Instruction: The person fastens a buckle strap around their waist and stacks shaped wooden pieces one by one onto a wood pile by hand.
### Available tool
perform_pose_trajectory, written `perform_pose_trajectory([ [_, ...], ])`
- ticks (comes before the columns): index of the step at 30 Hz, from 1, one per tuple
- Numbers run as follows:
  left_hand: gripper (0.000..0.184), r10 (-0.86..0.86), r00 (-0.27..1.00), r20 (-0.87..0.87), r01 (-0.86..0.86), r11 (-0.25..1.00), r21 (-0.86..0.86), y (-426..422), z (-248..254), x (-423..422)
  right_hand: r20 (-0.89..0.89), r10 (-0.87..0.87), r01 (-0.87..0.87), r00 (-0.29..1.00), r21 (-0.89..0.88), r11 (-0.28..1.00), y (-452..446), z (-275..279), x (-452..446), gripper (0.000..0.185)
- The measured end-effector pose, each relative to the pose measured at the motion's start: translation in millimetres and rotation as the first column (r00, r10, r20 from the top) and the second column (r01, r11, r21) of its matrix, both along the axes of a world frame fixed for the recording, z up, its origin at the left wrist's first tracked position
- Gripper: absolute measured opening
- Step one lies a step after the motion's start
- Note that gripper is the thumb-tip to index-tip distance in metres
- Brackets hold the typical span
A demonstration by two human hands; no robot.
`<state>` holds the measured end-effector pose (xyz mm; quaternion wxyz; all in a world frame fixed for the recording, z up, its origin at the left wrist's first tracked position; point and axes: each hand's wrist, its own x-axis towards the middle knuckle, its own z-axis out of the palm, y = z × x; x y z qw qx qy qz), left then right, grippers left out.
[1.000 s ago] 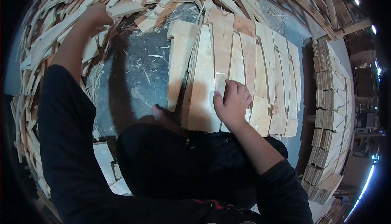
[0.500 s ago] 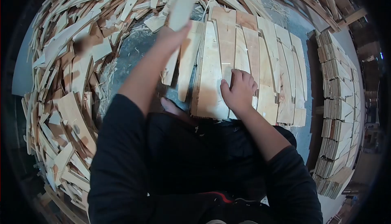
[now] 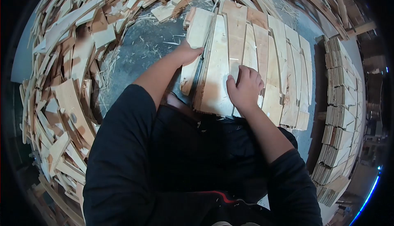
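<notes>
My left hand (image 3: pixel 188 54) grips the lower end of a pale wooden board (image 3: pixel 201 25) at the left side of the row of stacked boards. Below that hand, another narrow wooden piece (image 3: pixel 188 76) leans beside the stacks. My right hand (image 3: pixel 246 87) rests on the light boards (image 3: pixel 217 80) in the middle, palm down, its thumb apart from slightly bent fingers, holding nothing. The stacked boards (image 3: pixel 276 68) stand side by side in front of my lap, tapered and tightly packed.
Loose wood offcuts (image 3: pixel 69 103) are heaped along the left and the top. Splinters litter the dark floor (image 3: pixel 143 41) left of the stacks. On the right runs a long row of stacked wooden pieces (image 3: pixel 338 119). Beams (image 3: pixel 324 4) lie at the upper right.
My left hand has come from the offcut heap at upper left to the left stack, bringing a pale board. My right hand has stayed on the boards as the view shifted.
</notes>
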<state>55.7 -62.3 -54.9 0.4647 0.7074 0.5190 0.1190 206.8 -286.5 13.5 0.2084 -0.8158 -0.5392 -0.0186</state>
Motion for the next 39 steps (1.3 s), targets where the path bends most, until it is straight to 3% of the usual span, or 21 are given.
perform_pose_trajectory([
  [2,0.063,0.027,0.999,0.031,-0.025,0.996,-0.089,4.1,-13.6,4.3,0.005,-0.006,0.006,1.000,0.002,1.000,1.2,-0.9,-1.3,0.051],
  [5,0.061,0.034,0.999,0.017,-0.031,0.992,-0.119,-11.8,27.1,0.1,0.007,-0.002,0.002,1.000,0.004,1.000,0.4,0.2,-0.4,0.051],
  [8,0.067,0.024,1.000,-0.006,-0.024,0.988,-0.150,4.6,-14.1,3.3,0.006,0.002,-0.002,1.000,-0.008,1.000,0.8,0.9,-1.1,0.051],
  [11,0.076,0.071,0.994,-0.079,-0.085,0.979,-0.188,-11.8,22.9,1.7,0.013,0.001,0.000,1.000,-0.011,1.000,1.5,0.7,-1.6,0.050],
  [14,0.085,0.143,0.990,-0.001,-0.134,0.924,-0.358,-12.3,31.4,0.7,0.016,0.007,-0.007,1.000,-0.007,1.000,0.6,0.4,-1.0,0.051],
  [21,0.095,0.081,0.987,-0.136,-0.115,0.958,-0.262,-7.3,18.3,3.1,0.004,0.004,-0.004,1.000,-0.014,1.000,0.8,0.5,-1.4,0.052],
  [24,0.096,0.080,0.991,-0.106,-0.107,0.954,-0.279,-5.6,19.5,1.5,0.009,0.009,-0.009,1.000,-0.008,1.000,1.3,0.2,-1.1,0.052],
  [27,0.098,0.149,0.989,-0.010,-0.143,0.927,-0.348,-7.7,19.5,0.0,0.015,0.014,-0.014,1.000,-0.011,1.000,2.2,2.1,-1.5,0.052],
  [33,0.096,0.214,0.977,0.016,-0.191,0.902,-0.387,-13.1,17.0,6.0,0.037,0.014,-0.013,0.999,-0.016,1.000,2.8,1.4,-3.8,0.052],
  [37,0.090,0.210,0.939,0.272,-0.062,0.882,-0.468,-22.9,19.4,3.5,0.046,0.012,-0.011,0.999,-0.030,0.999,3.6,2.9,-4.6,0.052],
  [38,0.087,0.216,0.968,0.124,-0.146,0.896,-0.420,-24.5,22.0,8.3,0.047,0.013,-0.012,0.999,-0.028,1.000,4.0,2.6,-4.6,0.052],
  [39,0.087,0.210,0.971,0.111,-0.146,0.896,-0.420,-22.9,19.6,9.5,0.049,0.013,-0.012,0.999,-0.026,1.000,4.0,2.2,-4.2,0.053],
])
